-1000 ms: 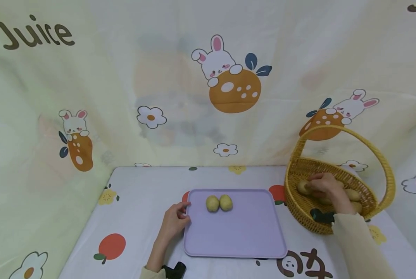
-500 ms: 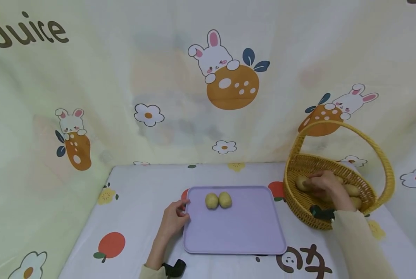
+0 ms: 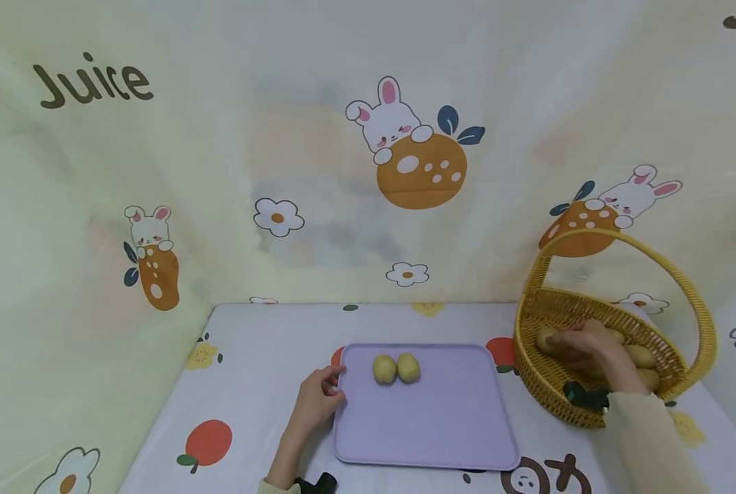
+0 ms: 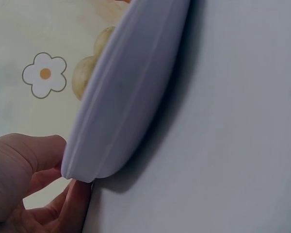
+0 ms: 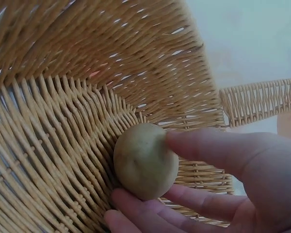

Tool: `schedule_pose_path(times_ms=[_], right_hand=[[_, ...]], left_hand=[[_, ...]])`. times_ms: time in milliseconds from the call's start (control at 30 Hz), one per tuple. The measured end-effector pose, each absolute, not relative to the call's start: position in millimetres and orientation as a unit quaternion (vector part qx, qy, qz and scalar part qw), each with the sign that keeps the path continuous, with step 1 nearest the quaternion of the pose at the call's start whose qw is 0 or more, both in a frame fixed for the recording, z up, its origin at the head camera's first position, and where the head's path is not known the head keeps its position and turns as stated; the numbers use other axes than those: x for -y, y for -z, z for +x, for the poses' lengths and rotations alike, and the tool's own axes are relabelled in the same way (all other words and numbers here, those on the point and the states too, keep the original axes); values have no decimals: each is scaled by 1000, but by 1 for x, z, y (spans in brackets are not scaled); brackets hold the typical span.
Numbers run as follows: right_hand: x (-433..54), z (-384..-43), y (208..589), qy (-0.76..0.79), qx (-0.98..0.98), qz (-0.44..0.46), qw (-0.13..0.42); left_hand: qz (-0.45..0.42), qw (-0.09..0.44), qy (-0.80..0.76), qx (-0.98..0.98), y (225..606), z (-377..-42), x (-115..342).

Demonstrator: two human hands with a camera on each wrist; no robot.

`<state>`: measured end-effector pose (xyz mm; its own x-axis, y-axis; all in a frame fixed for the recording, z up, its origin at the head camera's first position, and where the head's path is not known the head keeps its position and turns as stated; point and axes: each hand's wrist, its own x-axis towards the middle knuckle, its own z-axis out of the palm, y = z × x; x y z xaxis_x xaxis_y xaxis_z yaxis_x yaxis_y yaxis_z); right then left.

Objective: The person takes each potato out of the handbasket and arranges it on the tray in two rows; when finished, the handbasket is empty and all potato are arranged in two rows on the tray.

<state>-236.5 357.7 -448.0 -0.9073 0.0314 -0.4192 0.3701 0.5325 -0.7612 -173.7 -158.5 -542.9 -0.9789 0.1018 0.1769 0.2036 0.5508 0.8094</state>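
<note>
**Fingers Round a Lump in the Basket**

The right hand [image 3: 590,343] is inside the yellow basket [image 3: 537,394]. Its thumb presses one side of a round lump [image 5: 144,162] and its other fingers curl under the far side, so they grip it. The lump looks like a potato: smooth, dull, pale tan with a bit of green. It is in the basket, beside the woven wall.

The left hand [image 3: 317,396] holds nothing tight. Its thumb and pointing finger are loosely bent, with a gap between them, and touch the edge of the purple tray [image 3: 429,425]. The tray is smooth and flat, with round corners and a raised rim. Two more lumps [image 3: 384,369] sit on it, side by side.

The basket is made of thin woven strips, with a tall curved handle [image 3: 667,264]. Other lumps [image 3: 640,355] lie inside. The bench [image 3: 263,384] has a white cover with printed fruit.
</note>
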Motion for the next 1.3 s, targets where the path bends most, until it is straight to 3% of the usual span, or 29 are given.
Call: schedule_pose_path(times_ms=[1300], right_hand=[[-359, -228, 448, 560, -805, 136, 141]], left_hand=[[-79, 40, 467, 880, 538, -173, 154]])
